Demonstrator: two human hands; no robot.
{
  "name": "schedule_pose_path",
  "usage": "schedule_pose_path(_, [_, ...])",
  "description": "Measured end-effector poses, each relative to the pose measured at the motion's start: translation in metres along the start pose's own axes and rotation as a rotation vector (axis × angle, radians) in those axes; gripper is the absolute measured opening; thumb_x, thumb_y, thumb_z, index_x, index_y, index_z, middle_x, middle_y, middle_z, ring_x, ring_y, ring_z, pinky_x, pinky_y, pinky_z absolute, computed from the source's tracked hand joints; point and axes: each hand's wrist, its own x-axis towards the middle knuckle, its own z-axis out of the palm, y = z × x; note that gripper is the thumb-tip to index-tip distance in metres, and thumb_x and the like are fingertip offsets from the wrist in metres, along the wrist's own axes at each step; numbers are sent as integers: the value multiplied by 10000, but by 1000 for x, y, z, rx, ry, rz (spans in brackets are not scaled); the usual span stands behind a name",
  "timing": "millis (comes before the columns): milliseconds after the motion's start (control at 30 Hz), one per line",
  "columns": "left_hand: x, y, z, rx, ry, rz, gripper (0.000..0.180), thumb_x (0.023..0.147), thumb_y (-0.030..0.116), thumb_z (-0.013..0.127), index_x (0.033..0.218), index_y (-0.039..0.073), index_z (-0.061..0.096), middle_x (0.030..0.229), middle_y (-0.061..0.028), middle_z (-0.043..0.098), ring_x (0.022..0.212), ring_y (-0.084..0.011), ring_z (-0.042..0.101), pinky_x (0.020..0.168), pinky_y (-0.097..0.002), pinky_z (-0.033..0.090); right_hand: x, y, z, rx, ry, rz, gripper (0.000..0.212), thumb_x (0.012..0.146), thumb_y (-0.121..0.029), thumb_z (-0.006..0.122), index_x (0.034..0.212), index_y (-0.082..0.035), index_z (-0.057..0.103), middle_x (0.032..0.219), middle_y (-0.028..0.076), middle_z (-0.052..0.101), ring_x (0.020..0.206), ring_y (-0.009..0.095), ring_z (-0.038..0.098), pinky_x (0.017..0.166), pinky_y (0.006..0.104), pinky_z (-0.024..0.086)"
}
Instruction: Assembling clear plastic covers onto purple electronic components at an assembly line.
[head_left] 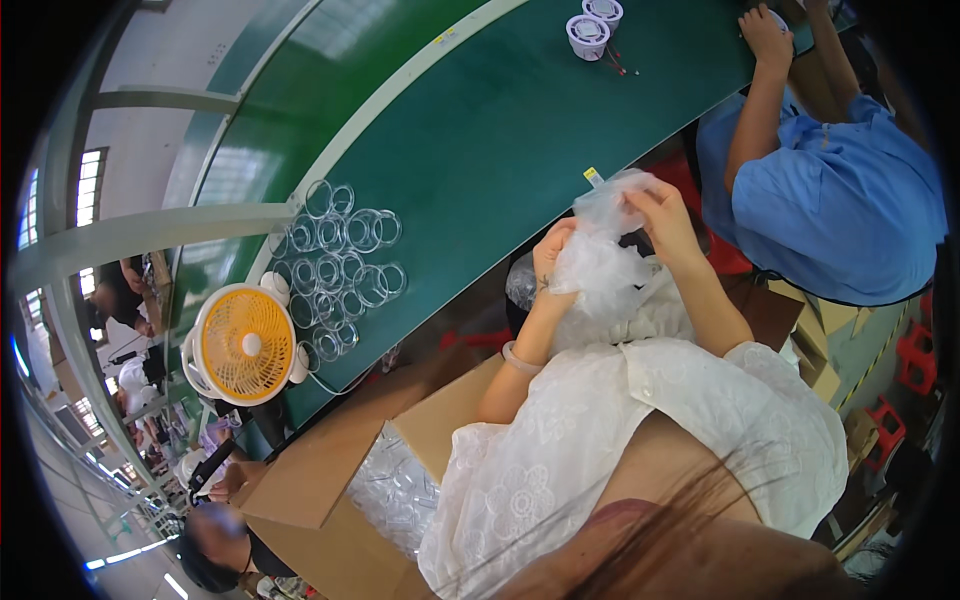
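Note:
A bunched, translucent plastic bag (603, 268) is held up between my hands, just off the near edge of the green table (480, 130). My left hand (553, 252) has its fingers curled on the bag's left side. On the other side, my right hand (665, 218) pinches the upper part of the film between thumb and fingers. The crumpled plastic hides whatever may be inside it. Several clear round plastic rings or cups (345, 235) stand grouped on the table to the left.
An orange and white fan (247, 343) stands by the clear pieces. Below it, an open cardboard box (330, 470) holds more clear plastic parts. Two white round units with wires (588, 38) sit at the far end. A co-worker in blue (830, 200) sits at right.

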Motion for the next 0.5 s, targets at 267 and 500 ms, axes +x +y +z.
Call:
schedule_pose_path(267, [-6, 20, -20, 146, 37, 83, 111, 732, 74, 527, 774, 37, 431, 652, -62, 525, 561, -101, 501, 546, -234, 445, 7, -24, -8, 2, 369, -595, 143, 789, 3, 485, 919, -3, 541, 848, 53, 564, 785, 119, 555, 677, 236, 459])
schedule_pose_path(500, [-2, 56, 18, 217, -437, -83, 556, 601, 51, 622, 1118, 9, 421, 767, -75, 567, 673, -121, 534, 585, -219, 401, -10, -20, 26, -237, 126, -397, 96, 758, 2, 535, 850, 27, 547, 782, 7, 551, 729, 56, 500, 652, 179, 403])
